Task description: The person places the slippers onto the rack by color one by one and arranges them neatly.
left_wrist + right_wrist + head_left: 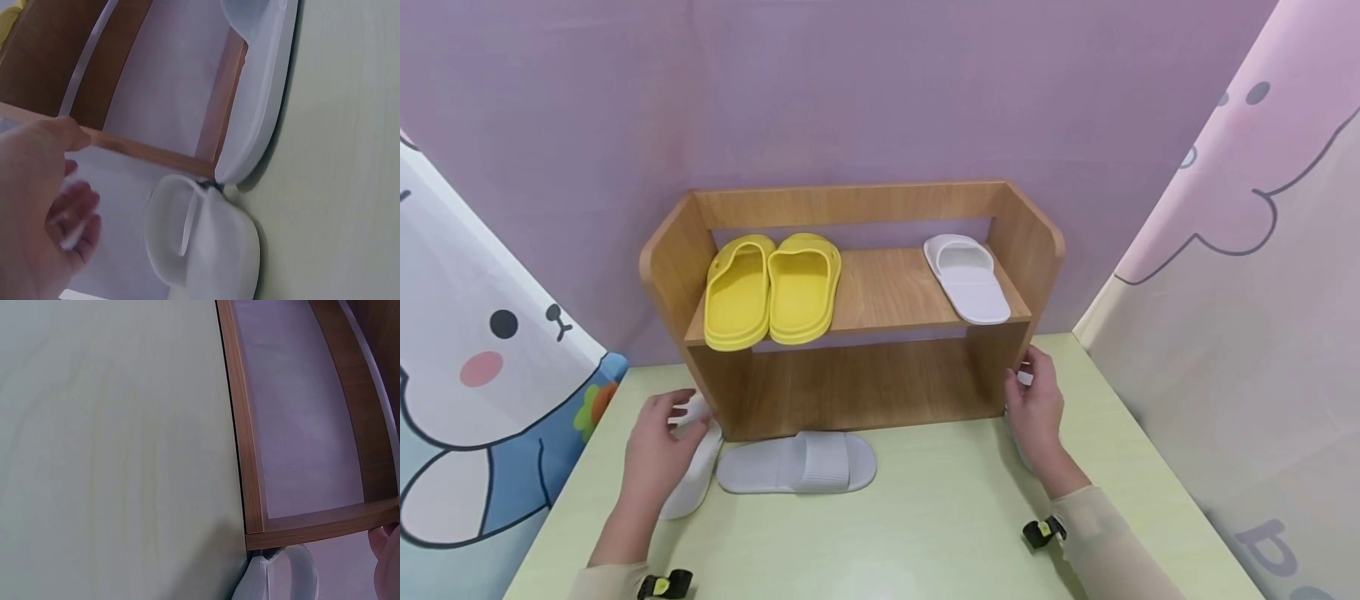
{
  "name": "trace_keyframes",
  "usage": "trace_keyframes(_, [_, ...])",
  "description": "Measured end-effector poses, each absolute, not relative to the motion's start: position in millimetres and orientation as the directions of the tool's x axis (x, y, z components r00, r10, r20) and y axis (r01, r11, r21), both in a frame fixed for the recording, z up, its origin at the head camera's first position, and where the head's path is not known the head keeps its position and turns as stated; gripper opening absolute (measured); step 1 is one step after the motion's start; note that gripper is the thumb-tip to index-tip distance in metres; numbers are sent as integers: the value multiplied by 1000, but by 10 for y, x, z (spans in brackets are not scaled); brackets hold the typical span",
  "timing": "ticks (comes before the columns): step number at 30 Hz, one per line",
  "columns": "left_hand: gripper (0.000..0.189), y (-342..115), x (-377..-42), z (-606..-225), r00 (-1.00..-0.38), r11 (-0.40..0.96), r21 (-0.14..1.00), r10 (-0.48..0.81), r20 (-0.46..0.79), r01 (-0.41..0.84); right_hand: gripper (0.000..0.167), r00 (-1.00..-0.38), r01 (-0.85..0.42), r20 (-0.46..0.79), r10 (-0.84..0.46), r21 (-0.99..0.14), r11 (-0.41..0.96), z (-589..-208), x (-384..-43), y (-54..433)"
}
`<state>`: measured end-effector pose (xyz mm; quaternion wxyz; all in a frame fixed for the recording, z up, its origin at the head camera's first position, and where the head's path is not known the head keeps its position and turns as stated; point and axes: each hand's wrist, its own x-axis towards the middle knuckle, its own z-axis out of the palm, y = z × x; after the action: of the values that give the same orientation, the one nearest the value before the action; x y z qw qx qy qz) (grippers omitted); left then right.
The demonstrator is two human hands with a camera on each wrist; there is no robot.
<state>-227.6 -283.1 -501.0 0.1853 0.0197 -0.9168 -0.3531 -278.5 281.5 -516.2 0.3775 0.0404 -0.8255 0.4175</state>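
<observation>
A wooden shoe rack (880,383) stands against the wall. My left hand (658,442) is at its lower left side, above a white slipper (688,487); in the left wrist view, the thumb lies at the rack's front edge and the loosely bent fingers hold nothing. On the right, my right hand (1036,408) is beside the rack, with its fingertips at the side panel's edge. Another pale slipper (303,575) lies beside that panel, mostly hidden by the hand in the head view. A grey slide (823,462) lies sideways before the rack.
On the upper shelf, a pair of yellow clogs (805,292) stands at the left and a white slide (970,283) at the right. The rack is on a pale green table (925,517). Cartoon-printed curtains (1247,317) hang at both sides.
</observation>
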Motion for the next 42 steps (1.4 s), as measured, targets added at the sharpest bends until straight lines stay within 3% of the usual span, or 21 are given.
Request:
trace_keyframes(7, [62,-2999,-2183,-5055,-952,779,625,-229,205,-52,45,-713,-379,654,253,-662,647,-5162,-2781,2811])
trace_keyframes(14, [94,-3119,-2176,-5115,-966,802,564,-256,27,-197,46,-713,-376,652,258,-666,644,-5169,-2789,2814])
trace_keyframes(22, [125,-3167,-2187,-5221,-969,828,503,-214,-124,-247,45,-707,-365,660,254,-648,669,-5180,-2797,2815])
trace_keyframes(28, [134,-3208,-2182,-5276,-966,844,480,-156,-204,-238,45,-701,-373,666,254,-647,665,-5180,-2798,2813])
trace_keyframes(34, [131,-3221,-2140,-5296,-985,880,456,-65,-162,-133,46,-704,-369,659,264,-657,657,-5186,-2800,2819])
trace_keyframes(42, [140,-3217,-2112,-5364,-990,906,412,-46,-137,-99,45,-710,-368,653,263,-662,653,-5171,-2797,2813])
